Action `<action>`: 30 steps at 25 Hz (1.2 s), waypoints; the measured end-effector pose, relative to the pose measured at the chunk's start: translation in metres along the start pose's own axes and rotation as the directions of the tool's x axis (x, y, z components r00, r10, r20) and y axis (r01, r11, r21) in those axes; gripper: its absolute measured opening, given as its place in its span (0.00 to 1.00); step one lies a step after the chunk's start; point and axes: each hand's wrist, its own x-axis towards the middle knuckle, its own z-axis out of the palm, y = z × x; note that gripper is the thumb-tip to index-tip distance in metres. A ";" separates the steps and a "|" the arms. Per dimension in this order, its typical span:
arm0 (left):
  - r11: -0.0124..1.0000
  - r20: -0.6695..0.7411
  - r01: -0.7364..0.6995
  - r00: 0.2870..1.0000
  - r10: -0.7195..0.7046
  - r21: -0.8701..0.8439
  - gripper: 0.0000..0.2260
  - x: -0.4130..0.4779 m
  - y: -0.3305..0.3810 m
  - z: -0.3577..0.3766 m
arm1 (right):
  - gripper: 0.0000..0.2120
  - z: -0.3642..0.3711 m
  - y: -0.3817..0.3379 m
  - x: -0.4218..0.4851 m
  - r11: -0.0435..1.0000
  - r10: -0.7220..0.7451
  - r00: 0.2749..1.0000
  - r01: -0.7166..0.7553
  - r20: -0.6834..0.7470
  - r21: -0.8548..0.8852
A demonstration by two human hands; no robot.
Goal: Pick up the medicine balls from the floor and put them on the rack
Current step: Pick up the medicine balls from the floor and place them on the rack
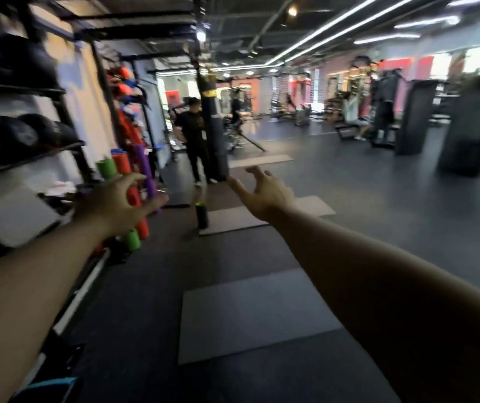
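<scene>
Gym floor, head view, blurred by motion.

Left hand [116, 199]: at 9 o'clock of centre, arm stretched forward, fingers spread, empty, grasping nothing.

Right hand [265, 193]: just right of centre, toward 12 o'clock, arm stretched forward, fingers splayed loose, empty.

Rack [58, 94]: dark metal shelving along the left wall, 9 to 10 o'clock of the frame.

Medicine balls [15, 62]: dark rounded shapes resting on the rack's upper shelf at 10 o'clock; a second group [26, 135] sits on the shelf below. Exact count cannot be told through the blur. Neither hand touches them.

Foam rollers: green [106, 168], red [137, 199] and purple [145, 170] tubes standing tilted beside the rack, partly behind the left hand.

Floor mats: one grey mat [256, 312] at 6 o'clock, another [233, 219] past the right wrist, a third [262, 159] farther on at 12 o'clock.

Small dark cylinder [202, 215]: upright at the edge of the middle mat, between the two hands.

Punching bag [214, 123]: black, hanging at 12 o'clock.

Person in black clothing [192, 132]: standing just left of the bag.

Weight machines [384, 109]: ranked across the far room, 1 to 3 o'clock, well apart from the hands.

Ceiling light strips [334, 27]: running from 12 toward 2 o'clock.
</scene>
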 end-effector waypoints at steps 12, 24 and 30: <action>0.993 0.345 -0.012 0.937 0.051 -0.114 0.60 -0.121 0.085 0.124 | 0.47 -0.037 0.148 -0.190 0.959 0.260 0.956 -0.239 0.135 -0.155; 0.982 0.605 0.168 0.792 -0.084 -0.084 0.64 -0.268 0.252 0.300 | 0.46 -0.063 0.363 -0.329 0.927 0.373 0.828 -0.311 0.418 -0.211; 0.971 0.658 0.216 0.747 -0.098 -0.101 0.57 -0.292 0.247 0.413 | 0.44 0.016 0.432 -0.366 0.905 0.426 0.741 -0.346 0.519 -0.249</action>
